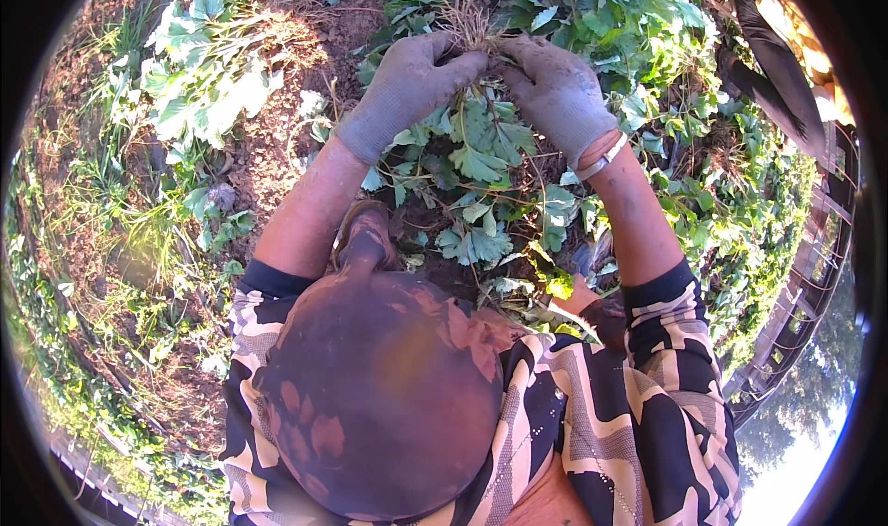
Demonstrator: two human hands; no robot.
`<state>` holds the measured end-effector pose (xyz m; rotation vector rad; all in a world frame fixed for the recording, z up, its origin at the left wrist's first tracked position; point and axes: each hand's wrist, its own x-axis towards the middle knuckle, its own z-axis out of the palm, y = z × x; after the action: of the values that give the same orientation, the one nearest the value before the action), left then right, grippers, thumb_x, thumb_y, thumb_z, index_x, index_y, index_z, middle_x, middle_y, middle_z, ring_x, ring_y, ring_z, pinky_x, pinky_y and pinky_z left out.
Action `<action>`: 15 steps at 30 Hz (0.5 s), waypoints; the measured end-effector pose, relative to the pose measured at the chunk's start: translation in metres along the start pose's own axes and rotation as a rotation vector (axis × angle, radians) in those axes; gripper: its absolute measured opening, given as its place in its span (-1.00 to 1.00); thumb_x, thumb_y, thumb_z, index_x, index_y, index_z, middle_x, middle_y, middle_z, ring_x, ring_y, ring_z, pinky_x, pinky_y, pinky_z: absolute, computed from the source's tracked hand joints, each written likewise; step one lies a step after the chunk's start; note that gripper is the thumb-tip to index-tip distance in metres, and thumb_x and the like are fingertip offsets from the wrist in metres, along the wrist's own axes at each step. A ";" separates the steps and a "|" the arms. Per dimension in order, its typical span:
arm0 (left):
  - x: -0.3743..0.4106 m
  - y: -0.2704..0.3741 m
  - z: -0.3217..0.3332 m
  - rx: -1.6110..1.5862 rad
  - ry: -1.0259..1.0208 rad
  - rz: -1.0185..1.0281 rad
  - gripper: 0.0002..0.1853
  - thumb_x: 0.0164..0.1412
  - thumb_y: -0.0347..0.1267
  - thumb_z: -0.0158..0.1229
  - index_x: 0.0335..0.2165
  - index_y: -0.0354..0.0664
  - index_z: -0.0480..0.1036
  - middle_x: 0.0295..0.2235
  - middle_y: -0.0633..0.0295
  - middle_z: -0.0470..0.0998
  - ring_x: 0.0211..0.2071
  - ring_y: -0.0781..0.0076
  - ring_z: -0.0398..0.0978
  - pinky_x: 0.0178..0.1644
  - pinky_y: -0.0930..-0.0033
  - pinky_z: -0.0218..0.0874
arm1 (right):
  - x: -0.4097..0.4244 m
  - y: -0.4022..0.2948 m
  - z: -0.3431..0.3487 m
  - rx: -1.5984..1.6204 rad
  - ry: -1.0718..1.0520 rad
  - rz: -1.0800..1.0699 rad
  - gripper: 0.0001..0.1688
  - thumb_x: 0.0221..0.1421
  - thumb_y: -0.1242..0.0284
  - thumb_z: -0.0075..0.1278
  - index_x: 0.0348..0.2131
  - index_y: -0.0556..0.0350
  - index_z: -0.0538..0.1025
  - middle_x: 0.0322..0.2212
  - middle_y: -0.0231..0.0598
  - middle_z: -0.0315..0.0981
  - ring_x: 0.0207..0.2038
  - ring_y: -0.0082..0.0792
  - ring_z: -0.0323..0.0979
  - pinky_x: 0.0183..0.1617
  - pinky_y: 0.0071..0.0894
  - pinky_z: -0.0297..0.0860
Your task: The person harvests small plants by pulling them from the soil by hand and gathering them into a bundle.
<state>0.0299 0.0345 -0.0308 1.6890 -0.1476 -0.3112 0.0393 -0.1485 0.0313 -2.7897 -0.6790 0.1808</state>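
Both hands wear grey, soil-stained knit gloves and meet at the top centre. My left hand pinches one side of a leafy plant with bare fibrous roots. My right hand grips the other side of the same plant, near its crown. The roots point up and away from me, and the plant's green lobed leaves hang below between the hands. The fingertips are partly hidden among roots and stems. A white band circles the right wrist.
Uprooted leafy plants with roots lie on brown soil at the upper left. Dense leafy plants cover the upper right. My knee fills the lower middle, with a shoe beyond it. A person's dark-clad limb shows at the right edge.
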 end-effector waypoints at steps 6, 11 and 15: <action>0.000 0.004 0.000 -0.173 -0.053 -0.046 -0.71 0.17 -0.28 0.10 -0.25 -0.31 0.50 -0.43 0.39 0.51 -0.44 0.74 0.32 -0.34 0.58 0.20 | 0.010 -0.007 0.018 0.709 0.030 0.451 -0.73 0.07 0.38 -0.14 -0.29 0.15 0.49 -0.49 0.00 0.47 -0.35 -0.07 0.47 -0.22 -0.23 0.38; 0.004 -0.009 -0.002 -0.160 -0.022 0.015 -0.73 0.17 -0.29 0.09 -0.30 -0.31 0.50 -0.47 0.44 0.47 -0.45 0.76 0.29 -0.36 0.60 0.16 | 0.012 -0.015 0.027 0.906 0.056 0.576 -0.71 0.02 0.31 -0.06 -0.35 0.16 0.49 -0.43 0.04 0.49 -0.28 -0.01 0.47 -0.17 -0.18 0.37; -0.003 -0.010 -0.004 -0.185 0.009 -0.064 -0.71 0.16 -0.29 0.08 -0.31 -0.34 0.49 -0.47 0.37 0.50 -0.45 0.72 0.31 -0.35 0.57 0.20 | 0.018 -0.016 0.044 0.324 0.157 0.373 -0.65 0.00 0.27 -0.06 -0.26 0.11 0.49 -0.37 0.07 0.50 -0.23 0.06 0.45 -0.10 -0.12 0.35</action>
<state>0.0273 0.0406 -0.0399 1.5132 -0.0559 -0.3543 0.0406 -0.1162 -0.0071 -2.5523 -0.0762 0.1261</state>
